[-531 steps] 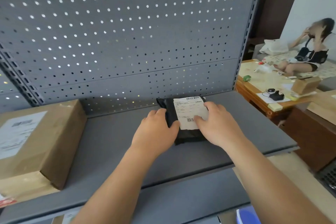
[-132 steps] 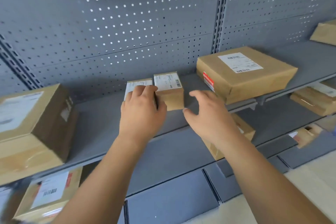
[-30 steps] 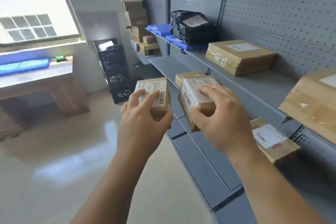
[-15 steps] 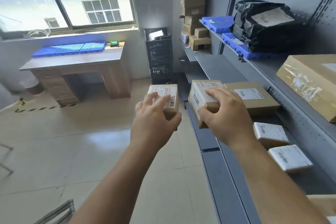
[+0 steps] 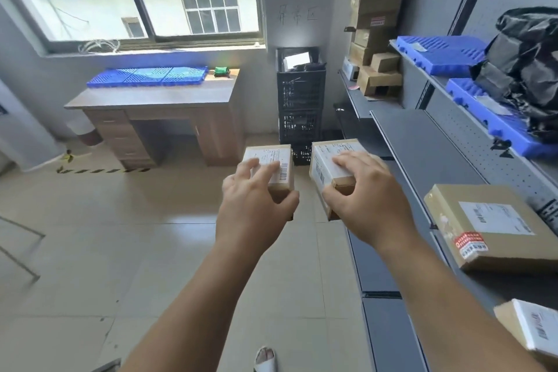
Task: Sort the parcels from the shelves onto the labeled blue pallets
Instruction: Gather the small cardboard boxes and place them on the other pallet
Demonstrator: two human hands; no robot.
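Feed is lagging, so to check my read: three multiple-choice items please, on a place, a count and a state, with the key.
1. Where does the blue pallet under the window lie? A) on the wooden desk B) on the floor C) on the crates
2. How many small boxes are carried? A) one B) two C) three
3. What is the left hand doing? A) hanging empty B) pressing a shelf C) gripping a small box

1 A: it lies flat on the desk top.
2 B: one per hand; the right hand holds the second.
3 C: its fingers curl over the label.
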